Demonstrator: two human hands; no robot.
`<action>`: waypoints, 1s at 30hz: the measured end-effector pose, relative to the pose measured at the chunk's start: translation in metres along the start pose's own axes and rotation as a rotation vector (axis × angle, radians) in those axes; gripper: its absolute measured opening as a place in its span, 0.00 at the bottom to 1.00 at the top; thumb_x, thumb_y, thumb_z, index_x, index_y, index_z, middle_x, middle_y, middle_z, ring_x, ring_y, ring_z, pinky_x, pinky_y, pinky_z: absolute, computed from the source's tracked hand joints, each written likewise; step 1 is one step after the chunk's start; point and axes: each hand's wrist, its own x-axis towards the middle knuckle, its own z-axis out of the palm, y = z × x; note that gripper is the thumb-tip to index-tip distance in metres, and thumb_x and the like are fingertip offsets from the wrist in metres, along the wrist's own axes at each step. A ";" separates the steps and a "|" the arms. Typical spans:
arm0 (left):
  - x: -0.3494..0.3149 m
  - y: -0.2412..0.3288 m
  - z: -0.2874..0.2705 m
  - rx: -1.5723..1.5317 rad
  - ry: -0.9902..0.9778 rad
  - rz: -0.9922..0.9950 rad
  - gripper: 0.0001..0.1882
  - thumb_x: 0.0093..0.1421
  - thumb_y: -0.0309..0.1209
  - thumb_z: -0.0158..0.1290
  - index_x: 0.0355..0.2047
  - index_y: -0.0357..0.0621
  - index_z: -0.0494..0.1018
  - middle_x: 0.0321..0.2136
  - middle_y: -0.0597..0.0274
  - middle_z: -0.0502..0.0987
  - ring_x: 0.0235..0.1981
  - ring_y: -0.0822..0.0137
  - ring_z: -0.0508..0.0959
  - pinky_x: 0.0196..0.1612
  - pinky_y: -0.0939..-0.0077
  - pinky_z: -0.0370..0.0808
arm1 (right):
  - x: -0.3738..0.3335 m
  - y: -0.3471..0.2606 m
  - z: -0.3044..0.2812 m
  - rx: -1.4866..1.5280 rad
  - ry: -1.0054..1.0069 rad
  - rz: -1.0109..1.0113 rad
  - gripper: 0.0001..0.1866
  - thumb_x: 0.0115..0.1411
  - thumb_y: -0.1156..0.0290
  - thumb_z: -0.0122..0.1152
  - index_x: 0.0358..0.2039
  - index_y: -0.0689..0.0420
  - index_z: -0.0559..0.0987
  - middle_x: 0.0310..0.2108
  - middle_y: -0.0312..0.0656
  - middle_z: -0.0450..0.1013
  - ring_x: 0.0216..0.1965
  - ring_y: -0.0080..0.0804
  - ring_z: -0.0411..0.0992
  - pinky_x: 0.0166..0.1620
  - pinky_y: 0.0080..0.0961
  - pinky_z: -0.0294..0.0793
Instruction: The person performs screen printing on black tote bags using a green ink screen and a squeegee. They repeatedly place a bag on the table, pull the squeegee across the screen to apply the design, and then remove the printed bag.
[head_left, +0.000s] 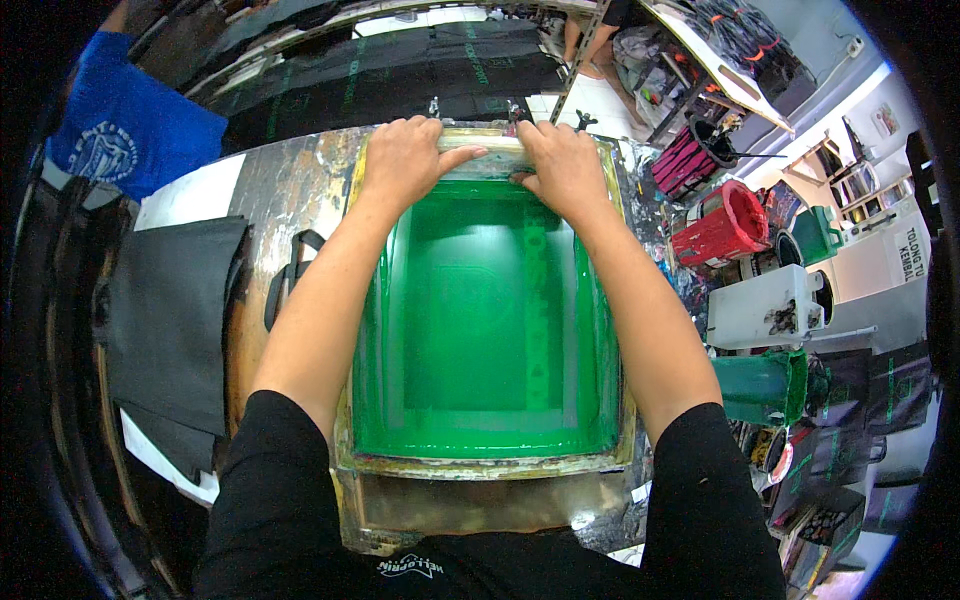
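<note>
A screen-printing frame (480, 467) lies on the worktable in front of me, its mesh (455, 300) coated in green ink, with a faint design showing through. At its far end, a pale squeegee (492, 143) spans crosswise between my hands. My left hand (405, 160) grips the squeegee's left part, fingers curled over the far side and thumb stretched along it. On the right part, my right hand (562, 165) is closed the same way, thumb on the near side. Fingertips of both hands are partly hidden. Metal hinge clamps (513, 110) stand just behind the squeegee.
Black fabric pieces (180, 310) lie stacked on the left, beside a black strap (288, 280). To the right stand a red ink bucket (720, 225), a white container (765, 308) and a green container (757, 388). Someone in a blue shirt (140, 130) is at the far left; printed black sheets (400, 80) lie behind.
</note>
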 end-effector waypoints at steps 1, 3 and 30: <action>-0.004 0.001 -0.001 0.003 0.018 0.009 0.36 0.60 0.67 0.57 0.28 0.39 0.80 0.28 0.51 0.81 0.33 0.47 0.83 0.39 0.51 0.78 | -0.002 -0.001 0.001 -0.011 0.034 -0.005 0.33 0.47 0.55 0.81 0.51 0.50 0.75 0.42 0.38 0.78 0.47 0.40 0.78 0.47 0.43 0.74; -0.011 0.006 -0.004 0.004 0.055 0.031 0.36 0.59 0.67 0.58 0.27 0.40 0.80 0.28 0.51 0.81 0.33 0.48 0.83 0.39 0.52 0.78 | -0.011 -0.005 0.002 -0.039 0.102 -0.011 0.32 0.47 0.55 0.81 0.50 0.50 0.75 0.43 0.39 0.78 0.47 0.40 0.78 0.47 0.44 0.74; -0.251 0.137 -0.182 -0.079 -0.037 0.011 0.37 0.48 0.69 0.63 0.20 0.45 0.69 0.23 0.58 0.70 0.27 0.53 0.73 0.34 0.57 0.69 | -0.264 -0.145 -0.151 0.046 -0.106 0.023 0.14 0.57 0.70 0.63 0.44 0.48 0.78 0.35 0.36 0.72 0.40 0.37 0.72 0.42 0.39 0.66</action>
